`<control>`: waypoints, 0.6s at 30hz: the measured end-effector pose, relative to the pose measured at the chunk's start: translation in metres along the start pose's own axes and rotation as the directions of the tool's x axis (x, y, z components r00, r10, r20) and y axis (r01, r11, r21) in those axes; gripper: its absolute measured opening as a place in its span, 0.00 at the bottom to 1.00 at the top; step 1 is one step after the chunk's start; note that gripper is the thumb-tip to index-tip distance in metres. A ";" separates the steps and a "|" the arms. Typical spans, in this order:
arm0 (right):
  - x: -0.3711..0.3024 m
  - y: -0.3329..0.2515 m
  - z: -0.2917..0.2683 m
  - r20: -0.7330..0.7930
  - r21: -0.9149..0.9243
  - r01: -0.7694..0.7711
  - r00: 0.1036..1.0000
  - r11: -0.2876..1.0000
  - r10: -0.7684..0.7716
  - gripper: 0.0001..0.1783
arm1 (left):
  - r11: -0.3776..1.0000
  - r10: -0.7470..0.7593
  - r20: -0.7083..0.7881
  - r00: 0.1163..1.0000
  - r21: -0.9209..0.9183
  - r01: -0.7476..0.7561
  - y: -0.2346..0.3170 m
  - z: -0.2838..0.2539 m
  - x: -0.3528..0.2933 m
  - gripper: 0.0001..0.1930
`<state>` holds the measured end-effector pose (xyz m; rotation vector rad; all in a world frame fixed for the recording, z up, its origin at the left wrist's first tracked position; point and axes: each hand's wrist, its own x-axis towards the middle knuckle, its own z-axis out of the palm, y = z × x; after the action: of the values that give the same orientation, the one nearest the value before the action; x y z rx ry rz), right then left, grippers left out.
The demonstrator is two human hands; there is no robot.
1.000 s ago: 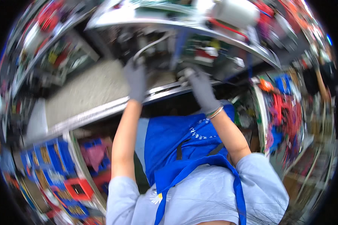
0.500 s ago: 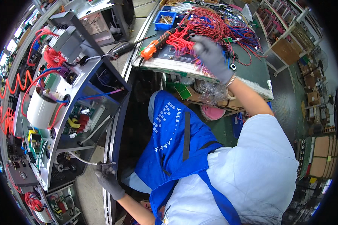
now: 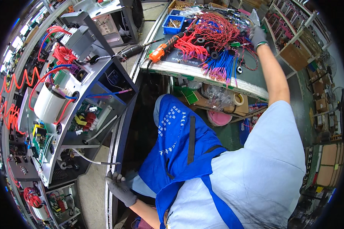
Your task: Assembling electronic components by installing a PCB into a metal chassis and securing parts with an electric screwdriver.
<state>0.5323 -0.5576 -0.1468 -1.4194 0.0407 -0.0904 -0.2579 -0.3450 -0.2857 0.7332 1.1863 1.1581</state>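
My right hand (image 3: 258, 36), in a grey glove, reaches to the far right of the workbench (image 3: 252, 84), at the edge of a heap of red wires (image 3: 219, 28). Its fingers are curled; anything in them is hidden. A clear plastic bag (image 3: 254, 17) lies just beyond it. Blue wires (image 3: 221, 65) with pink ends lie along the bench's front edge. My left hand (image 3: 120, 189), also grey-gloved, is held low at the left with its fingers apart and nothing in them. Just above its fingertips, the tip of a grey cable (image 3: 91, 161) sticks out from an open metal chassis (image 3: 70, 108), apart from the hand.
An orange power screwdriver (image 3: 160, 50) lies on the bench's left part, below a blue bin (image 3: 174, 23) of small brass-coloured parts. The chassis, with a white cylinder (image 3: 49, 103) and circuit boards, stands along a metal rail (image 3: 112, 168). A pink stool (image 3: 219, 117) is under the bench.
My right hand has moved right and away, from above the red and blue wires to the heap's far right side. My left hand has shifted slightly right and down.
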 end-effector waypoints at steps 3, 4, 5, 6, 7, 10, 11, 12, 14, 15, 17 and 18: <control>-0.016 -0.067 0.034 -0.042 0.109 0.183 0.983 0.977 -0.180 0.14 | 1.000 -0.006 -0.011 1.000 -0.031 0.006 -0.007 -0.014 -0.003 0.31; -0.029 -0.088 0.048 -0.088 0.050 0.262 0.962 0.964 -0.257 0.16 | 0.999 -0.024 0.007 1.000 -0.040 0.024 -0.011 -0.019 -0.001 0.31; -0.012 -0.096 0.045 -0.055 -0.014 0.412 0.909 0.911 -0.412 0.16 | 0.998 -0.039 0.034 0.999 -0.038 0.040 -0.014 -0.020 0.002 0.30; 0.009 -0.103 0.047 -0.008 -0.073 0.549 0.834 0.832 -0.551 0.17 | 0.998 -0.042 0.038 0.998 -0.044 0.043 -0.015 -0.020 0.004 0.30; 0.013 -0.105 0.055 0.001 -0.072 0.549 0.835 0.833 -0.551 0.17 | 0.997 -0.051 0.061 0.997 -0.047 0.054 -0.017 -0.023 0.004 0.29; 0.015 -0.134 0.075 0.120 0.114 0.304 0.941 0.946 -0.317 0.15 | 0.999 -0.040 0.049 0.998 -0.023 0.041 -0.008 -0.012 -0.006 0.28; 0.016 -0.152 0.081 0.169 0.166 0.212 0.956 0.963 -0.239 0.15 | 1.000 -0.024 0.037 0.999 0.008 0.024 -0.005 -0.007 -0.008 0.29; 0.018 -0.169 0.087 0.218 0.210 0.114 0.963 0.971 -0.160 0.17 | 0.999 -0.009 0.027 1.000 0.043 0.008 -0.004 -0.004 -0.010 0.30; 0.007 -0.205 0.093 -0.017 -0.013 0.501 0.865 0.865 -0.502 0.20 | 0.999 -0.007 0.024 1.000 0.035 0.006 -0.002 -0.012 -0.011 0.31; -0.010 -0.214 0.102 -0.149 -0.190 0.639 0.732 0.745 -0.665 0.22 | 1.000 -0.008 0.027 1.000 0.022 0.007 -0.001 -0.016 -0.011 0.31; -0.044 -0.210 0.111 -0.088 -0.116 0.685 0.715 0.720 -0.694 0.20 | 0.999 0.009 0.021 1.000 0.032 -0.009 0.002 -0.008 -0.015 0.31; -0.053 -0.208 0.113 -0.032 -0.035 0.724 0.688 0.689 -0.725 0.18 | 0.999 0.008 0.019 1.000 0.031 -0.009 0.001 -0.003 -0.014 0.31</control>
<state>0.4810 -0.4727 0.0747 -1.3784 -0.5015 -0.7900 -0.2602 -0.3582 -0.2811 0.7717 1.1893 1.1396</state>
